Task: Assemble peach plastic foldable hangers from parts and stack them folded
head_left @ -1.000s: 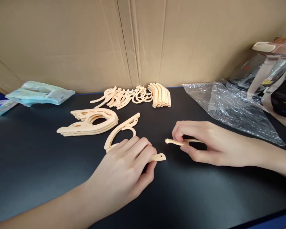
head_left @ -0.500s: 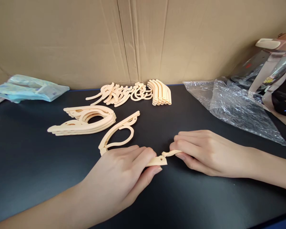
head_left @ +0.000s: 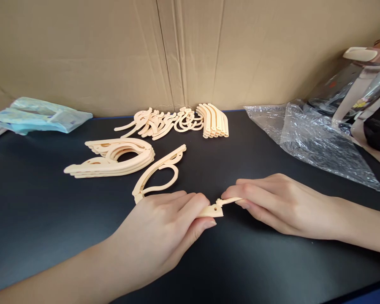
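Blue pouch, 10 o'clock: contents unclear.
Left hand: fingers closed on the hanger body, flat on the tabletop, centre.
Change over the last second: right hand, pinching the arm piece, closed the gap. Its tip now touches the body's end, so joining appears begun.
Clear bag, 2 o'clock: nothing visible inside.

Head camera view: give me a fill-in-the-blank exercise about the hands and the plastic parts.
The left hand holds a peach hanger piece on the ____ table. The right hand holds a thin arm of the same ____ colour. Behind the stacked parts stands a ____ wall.
Missing: black, peach, cardboard.
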`<state>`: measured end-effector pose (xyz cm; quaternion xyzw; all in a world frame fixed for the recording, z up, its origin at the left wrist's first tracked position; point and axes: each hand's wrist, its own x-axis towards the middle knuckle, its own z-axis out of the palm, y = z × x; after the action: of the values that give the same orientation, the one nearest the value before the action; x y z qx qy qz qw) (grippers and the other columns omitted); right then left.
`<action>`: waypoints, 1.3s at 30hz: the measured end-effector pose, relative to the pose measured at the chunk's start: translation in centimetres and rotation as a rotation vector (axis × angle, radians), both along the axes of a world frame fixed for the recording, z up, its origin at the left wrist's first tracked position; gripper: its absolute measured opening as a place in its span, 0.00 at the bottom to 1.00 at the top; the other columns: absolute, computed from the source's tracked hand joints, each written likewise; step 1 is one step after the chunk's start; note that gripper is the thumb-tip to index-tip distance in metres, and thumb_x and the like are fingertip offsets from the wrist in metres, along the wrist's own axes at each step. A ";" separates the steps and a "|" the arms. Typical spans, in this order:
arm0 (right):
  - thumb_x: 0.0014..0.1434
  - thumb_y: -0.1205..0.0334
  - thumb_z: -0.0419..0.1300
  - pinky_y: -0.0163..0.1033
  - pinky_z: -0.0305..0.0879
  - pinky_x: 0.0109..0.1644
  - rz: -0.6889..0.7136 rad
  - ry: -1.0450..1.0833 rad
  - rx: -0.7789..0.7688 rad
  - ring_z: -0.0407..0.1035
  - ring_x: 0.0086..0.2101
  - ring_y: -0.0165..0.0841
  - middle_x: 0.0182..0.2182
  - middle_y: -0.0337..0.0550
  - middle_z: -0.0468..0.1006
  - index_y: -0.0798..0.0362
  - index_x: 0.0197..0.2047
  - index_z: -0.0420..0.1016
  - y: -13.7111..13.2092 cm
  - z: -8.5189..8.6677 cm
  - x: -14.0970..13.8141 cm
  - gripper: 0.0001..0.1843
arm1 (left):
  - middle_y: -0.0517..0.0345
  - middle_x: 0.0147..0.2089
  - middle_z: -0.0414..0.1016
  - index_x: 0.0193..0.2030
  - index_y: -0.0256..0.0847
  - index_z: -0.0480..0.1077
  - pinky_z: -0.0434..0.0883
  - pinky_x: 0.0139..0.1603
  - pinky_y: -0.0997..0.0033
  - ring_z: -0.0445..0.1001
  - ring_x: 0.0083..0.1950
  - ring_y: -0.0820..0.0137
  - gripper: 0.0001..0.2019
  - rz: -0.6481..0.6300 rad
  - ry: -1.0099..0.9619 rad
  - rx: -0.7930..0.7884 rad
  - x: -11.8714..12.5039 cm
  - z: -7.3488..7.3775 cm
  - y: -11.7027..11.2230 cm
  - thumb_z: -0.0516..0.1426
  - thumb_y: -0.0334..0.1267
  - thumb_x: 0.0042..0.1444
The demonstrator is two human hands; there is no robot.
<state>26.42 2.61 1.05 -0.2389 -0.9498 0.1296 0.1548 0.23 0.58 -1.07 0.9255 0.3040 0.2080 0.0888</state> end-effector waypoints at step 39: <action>0.72 0.50 0.49 0.34 0.56 0.27 -0.100 -0.003 0.198 0.61 0.26 0.27 0.36 0.42 0.70 0.58 0.44 0.67 0.2 -0.5 0.1 0.18 | 0.66 0.35 0.76 0.44 0.44 0.66 0.59 0.29 0.70 0.73 0.31 0.72 0.11 0.032 0.058 -0.116 -0.5 0.7 1.6 0.44 0.40 0.74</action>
<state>26.57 2.85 0.58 -0.2696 -0.9451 0.0268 0.1827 -0.23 2.19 -0.33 0.9194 0.3327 0.1645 0.1301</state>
